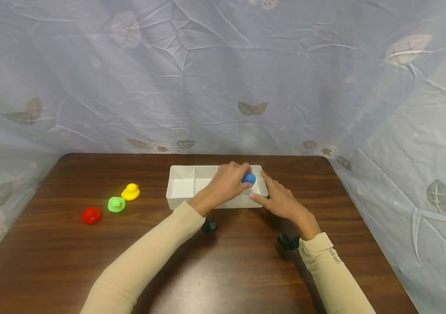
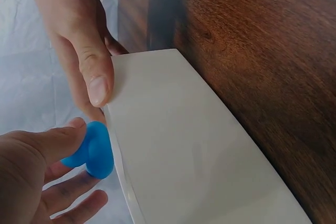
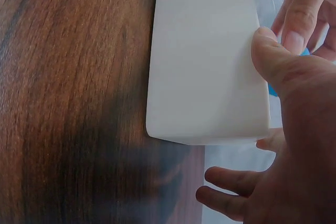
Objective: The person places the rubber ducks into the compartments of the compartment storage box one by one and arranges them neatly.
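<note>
A blue rubber duck is pinched between the thumb and fingers of my left hand, above the right part of a white divided box. In the left wrist view the blue duck appears just beyond the box's front rim. My right hand holds the box's right front corner. Its thumb lies at the front rim in the right wrist view, while other fingers spread past the end wall. Left of the box sit a yellow rubber duck, a green one and a red one.
The box stands on a dark wooden table near its far edge. A divider shows inside, with the left hand covering part of the interior. Patterned cloth hangs behind and along the sides.
</note>
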`<state>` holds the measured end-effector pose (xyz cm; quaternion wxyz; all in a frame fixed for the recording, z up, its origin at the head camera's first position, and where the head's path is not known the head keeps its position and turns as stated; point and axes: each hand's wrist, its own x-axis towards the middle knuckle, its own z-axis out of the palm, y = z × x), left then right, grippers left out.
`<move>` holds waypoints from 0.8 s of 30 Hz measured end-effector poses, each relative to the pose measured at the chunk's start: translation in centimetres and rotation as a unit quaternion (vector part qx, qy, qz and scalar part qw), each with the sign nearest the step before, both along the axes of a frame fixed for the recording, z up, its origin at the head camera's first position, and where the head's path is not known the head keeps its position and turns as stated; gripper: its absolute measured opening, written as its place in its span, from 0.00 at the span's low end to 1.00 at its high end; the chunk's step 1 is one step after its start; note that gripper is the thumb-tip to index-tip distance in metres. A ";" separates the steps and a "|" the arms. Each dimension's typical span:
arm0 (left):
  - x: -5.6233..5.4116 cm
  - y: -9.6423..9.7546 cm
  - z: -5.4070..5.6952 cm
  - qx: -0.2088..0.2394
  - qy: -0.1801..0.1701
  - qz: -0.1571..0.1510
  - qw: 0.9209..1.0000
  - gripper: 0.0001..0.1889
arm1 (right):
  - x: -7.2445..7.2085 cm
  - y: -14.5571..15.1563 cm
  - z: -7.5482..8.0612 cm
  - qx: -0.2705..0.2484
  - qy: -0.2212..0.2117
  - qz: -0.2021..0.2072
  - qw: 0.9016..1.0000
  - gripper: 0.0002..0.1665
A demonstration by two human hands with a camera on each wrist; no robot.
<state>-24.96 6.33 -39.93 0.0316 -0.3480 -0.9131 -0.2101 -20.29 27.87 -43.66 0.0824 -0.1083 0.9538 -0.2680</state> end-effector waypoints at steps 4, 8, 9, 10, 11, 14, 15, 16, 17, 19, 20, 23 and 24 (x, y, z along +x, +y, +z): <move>-0.3 0.2 0.0 0.000 0.001 0.001 1.000 0.20 | -0.2 -0.1 0.0 -0.002 -0.008 -0.003 1.000 0.60; -0.7 0.5 0.0 0.001 -0.006 -0.001 1.000 0.21 | -0.3 -0.1 0.0 0.002 -0.007 -0.004 1.000 0.60; -0.8 0.6 0.0 0.000 -0.008 -0.003 1.000 0.21 | -0.3 -0.1 0.0 0.002 -0.006 -0.003 1.000 0.60; -0.8 0.7 -0.1 -0.001 -0.010 -0.005 1.000 0.21 | -0.3 -0.1 -0.1 0.004 -0.003 -0.002 1.000 0.60; -0.9 0.9 -0.1 -0.004 -0.011 -0.006 1.000 0.21 | -0.3 -0.1 -0.1 0.004 -0.001 -0.002 1.000 0.60; -1.1 1.2 -0.3 -0.011 -0.017 -0.009 1.000 0.21 | -0.3 -0.1 -0.1 0.001 -0.001 -0.002 1.000 0.60; -1.1 1.2 -0.4 -0.012 -0.019 -0.009 1.000 0.21 | -0.3 -0.1 -0.2 0.000 -0.002 -0.002 1.000 0.60; -1.1 1.3 -0.4 -0.014 -0.020 -0.008 1.000 0.21 | -0.3 -0.1 -0.2 -0.002 -0.003 -0.002 1.000 0.60; -1.1 1.3 -0.5 -0.016 -0.021 -0.008 1.000 0.21 | -0.3 -0.1 -0.2 -0.003 -0.006 -0.002 1.000 0.60; -1.2 1.4 -0.6 -0.018 -0.020 -0.009 1.000 0.20 | -0.2 0.0 -0.2 -0.005 -0.009 -0.003 1.000 0.60; -1.2 1.4 -0.7 -0.019 -0.018 -0.009 1.000 0.20 | -0.2 0.0 -0.2 -0.005 -0.010 -0.003 1.000 0.60; -1.3 1.5 -1.0 -0.018 -0.014 -0.012 1.000 0.19 | -0.2 0.0 -0.2 -0.007 -0.012 -0.005 1.000 0.60; -1.3 1.6 -1.0 -0.018 -0.013 -0.013 1.000 0.19 | -0.2 0.0 -0.2 -0.008 -0.013 -0.006 1.000 0.60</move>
